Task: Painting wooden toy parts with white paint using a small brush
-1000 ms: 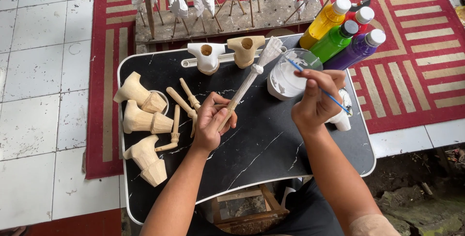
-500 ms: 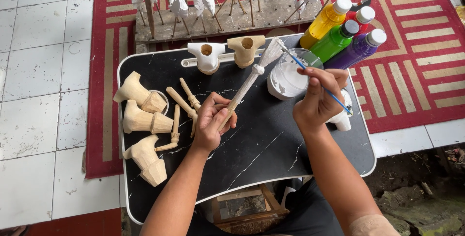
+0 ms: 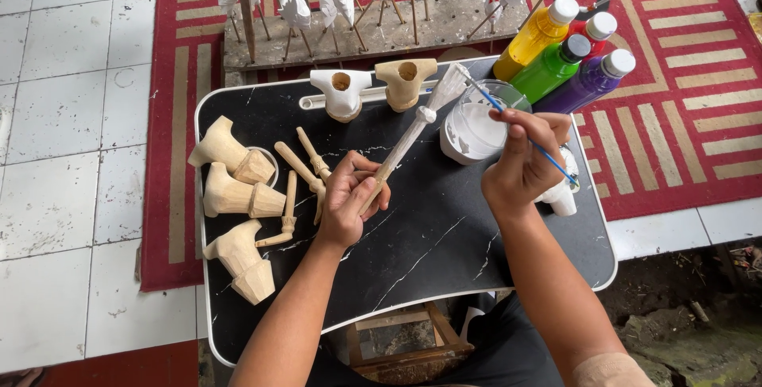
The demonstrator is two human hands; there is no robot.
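Left hand is gripping a wooden stick piece over the table, its far tip getting white; right hand fingers are pinching a blue brush w/ its tip there. Bare wooden shapes at left are waiting.

White tiles, red striped rug

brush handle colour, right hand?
Blue paintbrush handle in the right hand; head view.

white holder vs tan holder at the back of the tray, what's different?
The white holder is coated white; the tan holder is bare wood. The white one stands left, slightly nearer the person; the tan one stands right, beside the stick tip. Both stand upright, same shape, with a round hole on top.
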